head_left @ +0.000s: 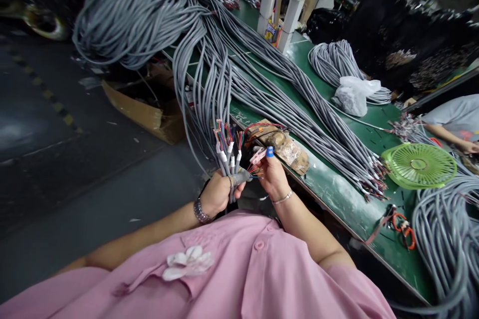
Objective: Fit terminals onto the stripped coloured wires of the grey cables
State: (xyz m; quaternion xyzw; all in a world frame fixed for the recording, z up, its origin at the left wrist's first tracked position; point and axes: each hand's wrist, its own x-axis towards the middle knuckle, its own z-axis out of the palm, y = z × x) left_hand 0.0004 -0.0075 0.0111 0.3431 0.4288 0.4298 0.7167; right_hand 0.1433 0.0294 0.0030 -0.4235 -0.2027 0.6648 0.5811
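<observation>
My left hand (219, 193) is closed around a bunch of grey multi-core cables (223, 158). Their ends point up, with white bands and thin coloured wires fanning out. One cable (239, 177) lies across the bunch, its bare coloured wires (256, 172) pointing toward my right hand. My right hand (275, 177), with a blue cover (270, 151) on the thumb tip, pinches a small pink-and-white piece (257, 156) whose exact kind I cannot make out. The fingers behind it are partly hidden. Just beyond stands a worn, taped block (286, 147) at the bench edge.
Long grey cables (284, 94) run along the green bench (325, 184). A big cable coil (130, 15) hangs at the left, above a cardboard box (149, 109). To the right are a green fan (419, 165), orange-handled scissors (403, 229) and a co-worker's arm (449, 137).
</observation>
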